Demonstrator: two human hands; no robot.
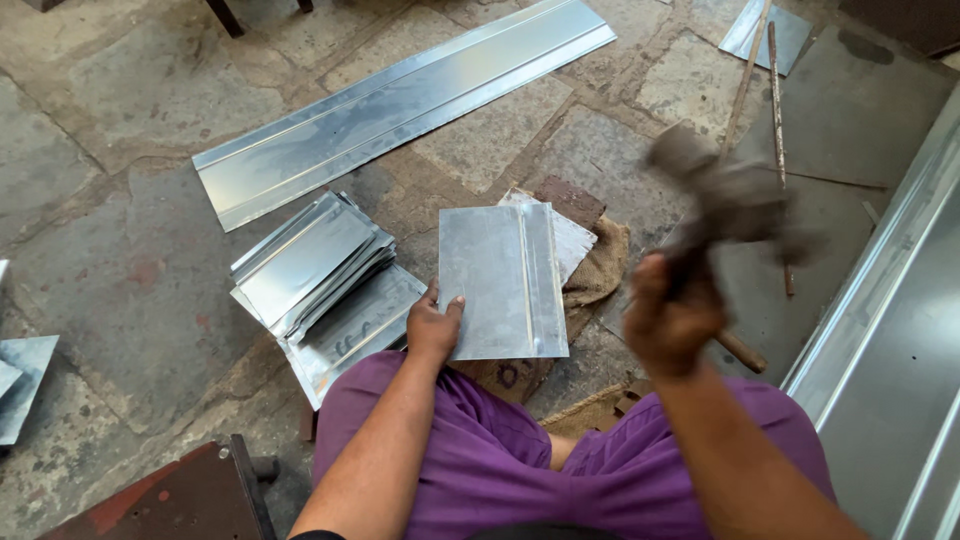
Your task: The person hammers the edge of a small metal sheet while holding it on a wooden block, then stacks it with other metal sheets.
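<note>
My left hand [432, 325] holds the lower left edge of a small rectangular metal sheet [503, 280], pressing it flat; a folded seam runs down its right side. My right hand [668, 318] is raised to the right of the sheet and grips the handle of a mallet [722, 195], whose head is motion-blurred above the hand. The sheet rests over a burlap sack [598, 272] and another metal piece. My knees in purple trousers [500, 460] are below.
A stack of folded metal sheets [320, 270] lies left of the held sheet. A long metal strip [400, 105] lies on the stone floor beyond. Large sheet metal [890, 370] fills the right edge. Rods [778, 110] lie at the upper right, small sheets [20, 380] at far left.
</note>
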